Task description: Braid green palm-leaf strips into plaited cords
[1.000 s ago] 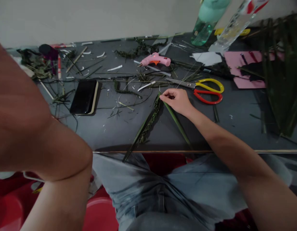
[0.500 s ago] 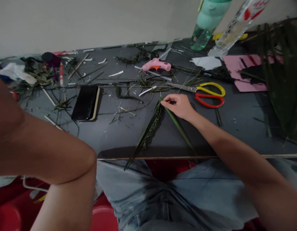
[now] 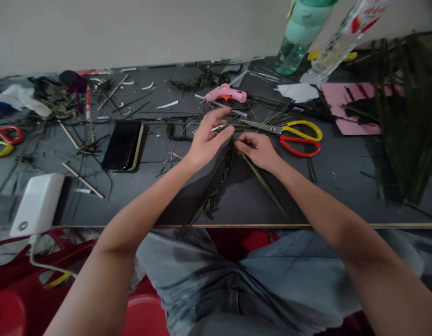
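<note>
Seen from the head, the braided leaf strip (image 3: 222, 179) lies left of the scissors (image 3: 279, 129), its top pinched by the right hand (image 3: 258, 149), probably so the weave won't loosen. Farther left of the scissors, the left hand (image 3: 206, 143) hovers, fingers spread, seemingly grasping nothing.

From where I stand, the braided leaf strand (image 3: 223, 177) is dark green and narrow, its plaited folds stacked like scales. It slants down over the worktop (image 3: 349, 182), top end at the right hand's fingers (image 3: 241, 142), its lower tip a bit ragged, short of the near edge. A smooth, brighter green strip (image 3: 266, 186) angles off to the right; a darker strip (image 3: 199, 203) runs along the left, reaching past that edge.
</note>
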Action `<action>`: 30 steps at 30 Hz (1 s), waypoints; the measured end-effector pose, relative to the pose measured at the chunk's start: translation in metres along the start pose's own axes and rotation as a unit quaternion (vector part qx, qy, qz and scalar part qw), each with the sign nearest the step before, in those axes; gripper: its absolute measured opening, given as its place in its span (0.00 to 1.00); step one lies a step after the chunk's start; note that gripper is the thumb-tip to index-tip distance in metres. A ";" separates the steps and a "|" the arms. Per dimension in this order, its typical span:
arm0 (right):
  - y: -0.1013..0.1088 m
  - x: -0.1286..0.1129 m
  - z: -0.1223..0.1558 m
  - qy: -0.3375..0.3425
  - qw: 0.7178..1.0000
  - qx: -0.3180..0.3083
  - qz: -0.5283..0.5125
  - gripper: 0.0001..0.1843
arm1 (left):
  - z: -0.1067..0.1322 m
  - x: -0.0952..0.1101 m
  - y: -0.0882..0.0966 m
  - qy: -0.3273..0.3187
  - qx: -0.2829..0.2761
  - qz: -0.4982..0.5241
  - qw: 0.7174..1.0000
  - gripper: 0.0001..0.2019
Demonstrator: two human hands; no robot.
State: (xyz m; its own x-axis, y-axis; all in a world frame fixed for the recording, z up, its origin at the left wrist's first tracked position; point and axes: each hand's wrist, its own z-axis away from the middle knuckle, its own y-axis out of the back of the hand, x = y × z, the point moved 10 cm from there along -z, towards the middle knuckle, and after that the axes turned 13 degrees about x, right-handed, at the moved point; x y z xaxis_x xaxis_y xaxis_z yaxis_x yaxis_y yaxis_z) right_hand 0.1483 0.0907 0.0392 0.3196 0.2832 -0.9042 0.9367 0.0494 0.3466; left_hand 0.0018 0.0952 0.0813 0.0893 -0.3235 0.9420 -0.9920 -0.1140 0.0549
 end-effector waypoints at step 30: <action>0.003 -0.015 0.001 -0.006 0.995 -0.027 -0.095 0.22 | 0.032 -0.056 -0.019 0.237 -0.004 0.157 0.959 0.11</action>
State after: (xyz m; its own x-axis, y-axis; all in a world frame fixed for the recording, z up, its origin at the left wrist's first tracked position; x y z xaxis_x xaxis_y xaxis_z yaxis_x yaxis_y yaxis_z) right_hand 0.1463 0.0856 0.0529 0.1395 0.2531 -0.9573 0.9715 0.1519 0.1817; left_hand 0.0186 0.0850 0.0169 -0.2624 0.1226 0.9571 -0.9642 -0.0728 -0.2550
